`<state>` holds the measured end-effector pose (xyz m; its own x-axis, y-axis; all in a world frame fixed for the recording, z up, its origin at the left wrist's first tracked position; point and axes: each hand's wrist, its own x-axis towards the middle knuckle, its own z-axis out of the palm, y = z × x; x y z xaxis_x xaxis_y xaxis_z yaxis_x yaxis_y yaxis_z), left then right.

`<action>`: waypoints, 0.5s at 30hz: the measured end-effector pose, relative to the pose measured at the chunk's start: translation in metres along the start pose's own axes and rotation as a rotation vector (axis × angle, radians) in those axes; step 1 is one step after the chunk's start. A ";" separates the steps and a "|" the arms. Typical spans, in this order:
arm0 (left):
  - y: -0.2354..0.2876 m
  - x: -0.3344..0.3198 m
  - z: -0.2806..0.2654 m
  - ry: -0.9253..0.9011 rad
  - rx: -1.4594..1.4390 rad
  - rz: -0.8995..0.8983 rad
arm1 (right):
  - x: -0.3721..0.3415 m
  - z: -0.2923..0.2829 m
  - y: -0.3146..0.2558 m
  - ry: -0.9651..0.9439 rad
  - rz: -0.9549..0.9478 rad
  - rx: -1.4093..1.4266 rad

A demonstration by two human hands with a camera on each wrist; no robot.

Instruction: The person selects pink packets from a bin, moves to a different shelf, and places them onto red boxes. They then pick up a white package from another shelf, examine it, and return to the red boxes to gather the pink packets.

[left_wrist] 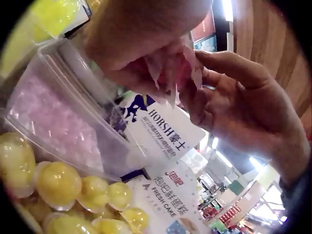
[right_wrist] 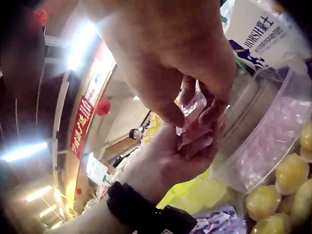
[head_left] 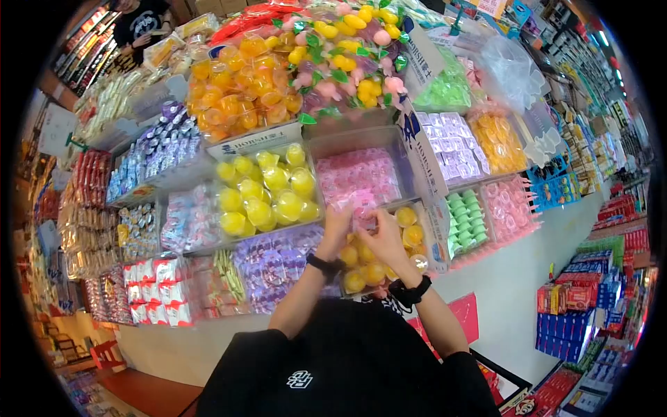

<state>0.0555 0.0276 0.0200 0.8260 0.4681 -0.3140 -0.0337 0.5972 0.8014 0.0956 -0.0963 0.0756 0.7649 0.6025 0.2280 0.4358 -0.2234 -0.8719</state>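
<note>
Both hands meet over the front of the pink candy bin, on a small pink clear-wrapped packet [head_left: 363, 200]. My left hand [head_left: 337, 228] holds the packet from the left, its fingers curled round it in the right wrist view. From the other side, my right hand [head_left: 382, 238] pinches the wrapper [left_wrist: 197, 73] between thumb and fingers. Crinkled clear film [right_wrist: 195, 105] shows between the two hands; the fingers hide most of what is inside. Just beyond the hands is the bin of pink packets [head_left: 358, 170]. Round yellow-orange cups [head_left: 372, 271] lie in the bin below the wrists.
Large yellow cups [head_left: 264, 187] fill the bin to the left, with purple packets [head_left: 274, 260] in front. Upright HORSH cardboard signs [head_left: 425, 156] edge the bins on the right. Green cups [head_left: 467, 221] lie beyond. At upper left stands another person [head_left: 139, 31].
</note>
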 end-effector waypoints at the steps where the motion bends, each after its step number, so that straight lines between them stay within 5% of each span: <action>1: 0.000 0.004 -0.002 0.112 0.048 0.065 | 0.002 0.003 0.002 -0.045 0.002 -0.035; 2: -0.030 0.020 -0.015 0.204 0.083 0.145 | 0.006 0.003 0.003 -0.096 0.001 -0.071; 5: -0.011 -0.001 -0.006 0.144 0.057 0.038 | 0.007 0.004 0.004 -0.124 0.002 -0.134; 8: -0.019 0.001 -0.008 0.128 0.003 0.146 | 0.011 0.004 -0.005 -0.201 0.109 -0.075; 11: -0.054 0.018 -0.026 0.158 0.114 0.207 | 0.010 0.006 0.003 -0.228 0.021 -0.240; 15: -0.018 0.002 -0.022 0.113 0.178 0.139 | -0.006 0.011 0.017 -0.191 -0.108 -0.372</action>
<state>0.0456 0.0321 -0.0063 0.7522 0.6134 -0.2409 -0.0352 0.4025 0.9147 0.0937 -0.0952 0.0549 0.6191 0.7610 0.1941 0.6766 -0.3914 -0.6237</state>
